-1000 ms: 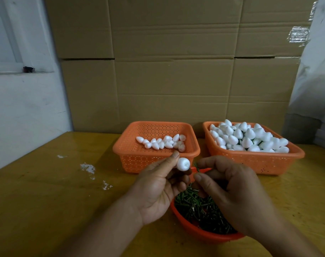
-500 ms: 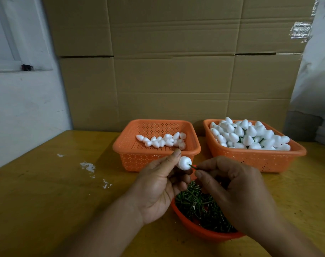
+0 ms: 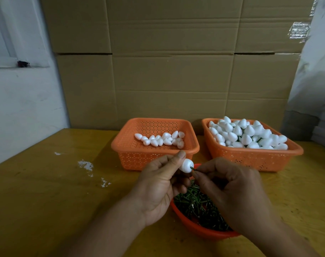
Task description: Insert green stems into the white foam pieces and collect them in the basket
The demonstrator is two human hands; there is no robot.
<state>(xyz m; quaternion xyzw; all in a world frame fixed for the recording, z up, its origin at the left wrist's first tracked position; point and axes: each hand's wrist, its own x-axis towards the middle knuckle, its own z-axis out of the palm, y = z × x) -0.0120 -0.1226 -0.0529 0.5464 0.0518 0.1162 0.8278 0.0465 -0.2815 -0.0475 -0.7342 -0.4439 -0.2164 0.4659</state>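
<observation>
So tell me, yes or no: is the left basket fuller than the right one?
No: the left basket holds a thin row of foam pieces, while the right basket is heaped.

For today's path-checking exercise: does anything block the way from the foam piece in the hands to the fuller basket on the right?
Nothing visible does. The foam piece sits above the stem bowl; the right basket lies open beyond the right hand.

left hand (image 3: 158, 186) pinching foam piece (image 3: 186, 165), right hand (image 3: 230, 191) pinching green stem (image 3: 193, 169)
</observation>
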